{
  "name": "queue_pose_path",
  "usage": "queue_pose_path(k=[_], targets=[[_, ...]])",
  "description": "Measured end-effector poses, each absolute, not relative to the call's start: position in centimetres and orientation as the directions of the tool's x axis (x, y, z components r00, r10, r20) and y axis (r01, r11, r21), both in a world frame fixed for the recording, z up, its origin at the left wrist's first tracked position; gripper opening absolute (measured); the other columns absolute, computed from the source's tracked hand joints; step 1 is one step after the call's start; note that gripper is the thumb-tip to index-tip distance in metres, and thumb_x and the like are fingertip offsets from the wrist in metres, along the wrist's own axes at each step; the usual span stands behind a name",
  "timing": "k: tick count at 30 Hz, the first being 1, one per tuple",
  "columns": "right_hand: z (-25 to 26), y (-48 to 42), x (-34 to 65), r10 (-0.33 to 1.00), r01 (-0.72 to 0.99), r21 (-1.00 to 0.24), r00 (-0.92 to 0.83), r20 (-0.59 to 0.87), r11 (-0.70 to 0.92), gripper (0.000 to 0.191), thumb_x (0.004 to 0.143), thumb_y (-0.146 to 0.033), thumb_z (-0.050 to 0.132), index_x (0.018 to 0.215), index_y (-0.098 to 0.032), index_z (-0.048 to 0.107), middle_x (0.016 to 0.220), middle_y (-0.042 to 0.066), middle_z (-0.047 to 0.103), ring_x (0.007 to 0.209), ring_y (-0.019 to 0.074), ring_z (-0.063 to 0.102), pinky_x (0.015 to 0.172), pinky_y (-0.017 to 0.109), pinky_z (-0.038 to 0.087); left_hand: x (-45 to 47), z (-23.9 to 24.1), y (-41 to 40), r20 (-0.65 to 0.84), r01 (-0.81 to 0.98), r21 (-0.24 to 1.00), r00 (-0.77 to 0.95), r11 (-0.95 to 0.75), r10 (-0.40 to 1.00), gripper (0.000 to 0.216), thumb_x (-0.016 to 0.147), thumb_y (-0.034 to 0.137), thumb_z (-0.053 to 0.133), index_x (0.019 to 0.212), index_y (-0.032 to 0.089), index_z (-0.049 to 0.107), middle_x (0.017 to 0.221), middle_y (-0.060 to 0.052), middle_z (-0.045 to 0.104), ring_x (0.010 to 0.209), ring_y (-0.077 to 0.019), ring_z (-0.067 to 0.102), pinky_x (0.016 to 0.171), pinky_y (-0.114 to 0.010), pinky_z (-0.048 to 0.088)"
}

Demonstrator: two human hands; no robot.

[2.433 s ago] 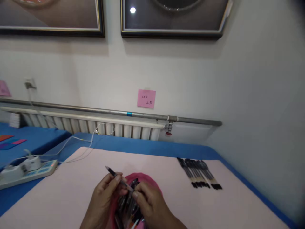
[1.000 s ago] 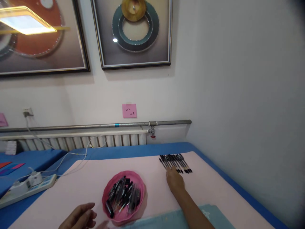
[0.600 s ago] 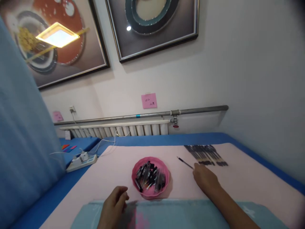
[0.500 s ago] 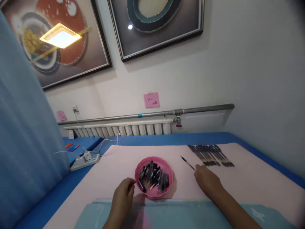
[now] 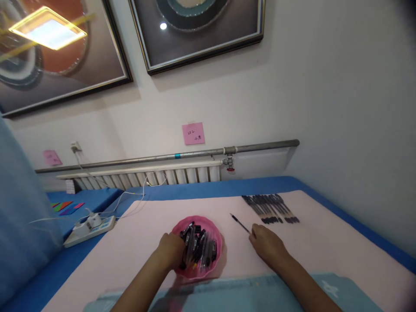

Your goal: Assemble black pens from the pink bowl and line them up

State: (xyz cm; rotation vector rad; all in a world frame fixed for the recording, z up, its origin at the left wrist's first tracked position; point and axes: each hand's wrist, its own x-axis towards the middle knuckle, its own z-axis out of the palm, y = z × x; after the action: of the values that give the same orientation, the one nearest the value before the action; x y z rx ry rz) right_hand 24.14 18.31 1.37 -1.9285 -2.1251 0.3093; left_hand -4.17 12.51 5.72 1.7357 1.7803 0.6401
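Note:
A pink scalloped bowl (image 5: pixel 218 255) holds black pen caps and several clear pen barrels (image 5: pixel 205 253) in a loose heap. My left hand (image 5: pixel 172 250) reaches over the bowl's left rim, against the caps there; its fingertips are hidden behind the hand. To the right of the bowl, my right hand (image 5: pixel 267 246) is closed round one end of a slim pen (image 5: pixel 239 222). The pen's dark tip points up and to the left, away from me. Beyond my right hand, several pens (image 5: pixel 268 208) lie side by side in a slanted row.
Pale pink paper (image 5: pixel 156 216) covers the blue table (image 5: pixel 201 187). A teal cloth (image 5: pixel 234 294) lies along the near edge. At the left are a power strip (image 5: pixel 89 232) with plugs and white cables, coloured flat pieces (image 5: pixel 68 208) and a blue curtain (image 5: pixel 26 212).
My left hand has moved from beside the bowl to over its left rim, among the caps. My right hand still holds the pen. The camera view has turned slightly right.

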Motion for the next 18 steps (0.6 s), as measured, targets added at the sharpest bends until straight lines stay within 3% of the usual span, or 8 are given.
queue_pose_path(k=[5, 8, 11, 14, 16, 18], targets=[[1.4, 18.6, 24.6, 0.998, 0.875, -0.48, -0.051, 0.029, 0.059, 0.019, 0.08, -0.013, 0.044, 0.068, -0.015, 0.057, 0.071, 0.007, 0.062, 0.066, 0.0176, 0.056, 0.056, 0.026, 0.03, -3.7, 6.5, 12.4, -0.1, 0.717, 0.692, -0.015, 0.081, 0.995, 0.041, 0.039, -0.002, 0.059, 0.026, 0.025, 0.032, 0.031, 0.003, 0.028, 0.08, -0.0382, 0.058, 0.087, -0.053, 0.031], [2.0, 18.5, 24.8, 0.998, 0.785, -0.616, -0.05, 0.034, 0.061, 0.021, 0.08, -0.014, 0.041, 0.064, -0.017, 0.055, 0.067, 0.004, 0.061, 0.065, 0.0161, 0.055, 0.056, 0.024, 0.033, -4.2, 8.2, 11.5, -0.083, 0.719, 0.692, -0.017, 0.07, 0.996, 0.031, 0.044, 0.004, 0.062, 0.031, 0.024, 0.042, 0.034, 0.001, 0.041, 0.066, -0.0294, 0.059, 0.075, -0.04, 0.04], [3.2, 17.8, 24.3, 0.992, 0.65, -0.751, -0.111, 0.055, 0.114, 0.021, 0.081, -0.02, 0.038, 0.066, -0.019, 0.053, 0.064, 0.001, 0.058, 0.063, 0.0149, 0.053, 0.054, 0.022, 0.035, -4.4, 9.7, 10.8, -0.053, 0.659, 0.751, -0.008, 0.045, 0.999, 0.011, 0.057, 0.015, 0.063, 0.05, 0.022, 0.059, 0.047, 0.001, 0.056, 0.055, -0.0182, 0.055, 0.061, -0.028, 0.041], [4.5, 16.5, 22.9, 0.972, 0.494, -0.851, -0.225, 0.073, 0.178, 0.019, 0.082, -0.028, 0.038, 0.072, -0.021, 0.052, 0.058, -0.003, 0.051, 0.054, 0.0125, 0.048, 0.048, 0.02, 0.035, -3.5, 9.9, 10.9, -0.104, 0.164, 0.98, -0.052, 0.111, 0.993, 0.01, 0.067, 0.027, 0.065, 0.066, 0.018, 0.06, 0.056, 0.002, 0.061, 0.053, -0.0128, 0.056, 0.055, -0.023, 0.04], [4.9, 15.6, 21.6, 0.948, 0.387, -0.901, -0.309, 0.075, 0.198, 0.018, 0.081, -0.029, 0.039, 0.076, -0.02, 0.053, 0.056, -0.005, 0.047, 0.049, 0.0111, 0.045, 0.044, 0.019, 0.034, -2.8, 9.2, 11.3, -0.163, -0.217, 0.967, -0.126, 0.133, 0.979, 0.016, 0.066, 0.028, 0.069, 0.07, 0.017, 0.057, 0.066, 0.0, 0.066, 0.062, -0.0129, 0.062, 0.061, -0.023, 0.044], [4.8, 14.9, 20.4, 0.901, 0.211, -0.962, -0.429, 0.067, 0.172, 0.014, 0.079, -0.028, 0.043, 0.077, -0.019, 0.054, 0.056, -0.006, 0.046, 0.049, 0.01, 0.044, 0.044, 0.019, 0.034, -2.4, 8.3, 11.8, -0.22, -0.465, 0.876, -0.151, 0.127, 0.964, 0.02, 0.064, 0.022, 0.073, 0.075, 0.017, 0.057, 0.073, -0.002, 0.069, 0.069, -0.0148, 0.065, 0.064, -0.024, 0.046]])
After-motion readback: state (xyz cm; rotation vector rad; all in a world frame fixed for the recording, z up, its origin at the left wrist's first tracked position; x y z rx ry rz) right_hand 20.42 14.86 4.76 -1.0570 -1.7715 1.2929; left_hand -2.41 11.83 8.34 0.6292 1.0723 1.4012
